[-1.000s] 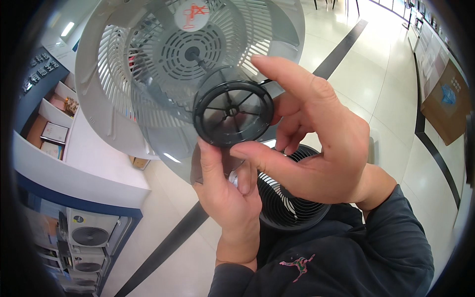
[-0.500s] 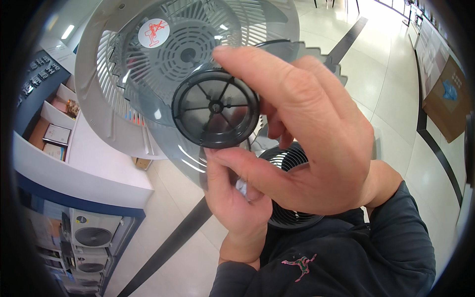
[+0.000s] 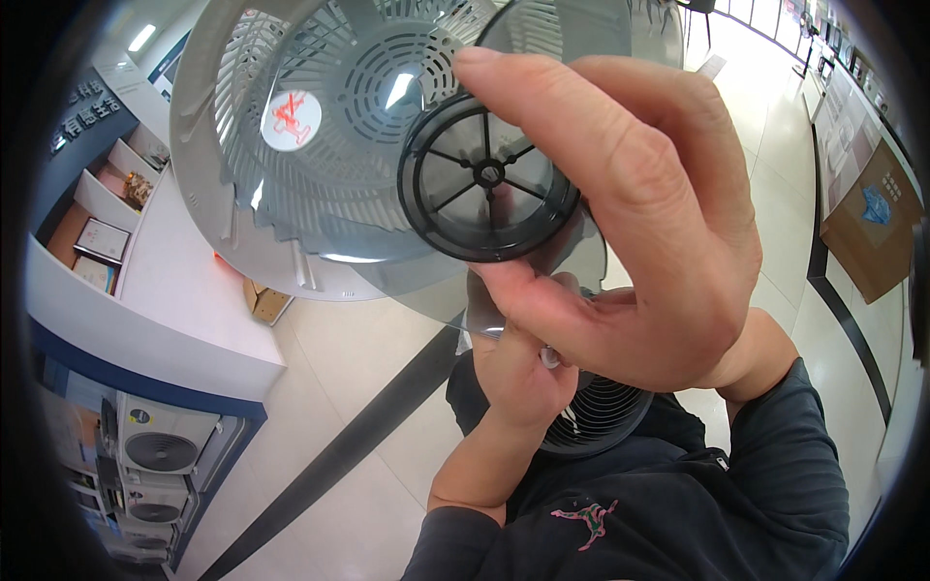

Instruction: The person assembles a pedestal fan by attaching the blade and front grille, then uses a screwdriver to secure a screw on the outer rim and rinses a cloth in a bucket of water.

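- Blk spoked hub point(image 3: 491, 173) of clear-grey fan blade point(image 3: 334, 208): upper ctr of frame, held up; ring face toward cam, six spokes to a small mid hole.
- R hand point(image 3: 668, 252): ctr to upper rt, fingers spread in wide C about hub's rt side. Thumb at hub's lower rim, index reaching past upper rim; how firmly it grips, can't tell.
- L hand point(image 3: 528, 387): below hub, ctr of frame, partly hidden behind R hand. Fingers look curled; hold on blade can't be made out. Small white bit point(image 3: 550, 357) by the fingers, too small to ID.
- Blade see-thru; round white sticker point(image 3: 291, 121) w/ red marks on it, upper left of ctr.
- Big grey fan housing point(image 3: 205, 160), slotted, upper left, behind blade.
- Blk ribbed round unit point(image 3: 599, 418) at wearer's lap, lower ctr, partly under hands/arms.
- Wearer's dk shirt point(image 3: 678, 518), btm rt.
- Pale tiled floor point(image 3: 339, 363) w/ dk diagonal strip point(image 3: 339, 455), lower ctr-left.
- White counter point(image 3: 184, 281), left; AC outdoor units point(image 3: 163, 450), lower left.
- Cardbd box point(image 3: 867, 247), far rt, blue mark on side.
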A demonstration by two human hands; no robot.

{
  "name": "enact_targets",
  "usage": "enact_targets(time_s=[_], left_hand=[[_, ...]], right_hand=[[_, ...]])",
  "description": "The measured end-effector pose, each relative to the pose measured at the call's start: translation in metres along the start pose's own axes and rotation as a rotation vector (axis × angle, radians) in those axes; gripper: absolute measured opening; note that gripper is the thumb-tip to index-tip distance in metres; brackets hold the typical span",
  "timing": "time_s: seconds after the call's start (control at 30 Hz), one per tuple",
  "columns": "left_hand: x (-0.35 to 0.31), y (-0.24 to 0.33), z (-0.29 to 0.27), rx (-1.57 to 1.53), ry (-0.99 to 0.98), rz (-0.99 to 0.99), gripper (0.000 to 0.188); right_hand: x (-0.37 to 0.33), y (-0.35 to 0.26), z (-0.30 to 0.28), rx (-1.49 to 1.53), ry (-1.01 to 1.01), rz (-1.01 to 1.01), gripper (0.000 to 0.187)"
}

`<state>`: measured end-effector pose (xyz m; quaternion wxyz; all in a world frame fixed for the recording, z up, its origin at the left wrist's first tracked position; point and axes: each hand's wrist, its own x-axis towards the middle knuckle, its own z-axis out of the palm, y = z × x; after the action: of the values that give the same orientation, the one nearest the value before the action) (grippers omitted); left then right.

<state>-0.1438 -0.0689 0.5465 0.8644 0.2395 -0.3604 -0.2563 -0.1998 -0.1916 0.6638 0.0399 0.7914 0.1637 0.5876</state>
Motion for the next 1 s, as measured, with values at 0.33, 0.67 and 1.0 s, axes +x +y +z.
enact_targets(time_s=[0.33, 0.67, 1.0], left_hand=[[0.012, 0.017, -0.017, -0.258, -0.131, 0.01, 0.075], [0.014, 0.047, 0.004, -0.136, -0.065, -0.195, 0.079], [0.004, 0.085, -0.009, -0.029, -0.015, -0.514, 0.065]], right_hand=[[0.002, -0.017, -0.012, 0.054, -0.127, 0.135, 0.077], [0.0, -0.036, -0.03, 0.037, -0.265, 0.455, 0.08], [0.006, -0.033, -0.077, 0.022, -0.672, 0.398, 0.083]])
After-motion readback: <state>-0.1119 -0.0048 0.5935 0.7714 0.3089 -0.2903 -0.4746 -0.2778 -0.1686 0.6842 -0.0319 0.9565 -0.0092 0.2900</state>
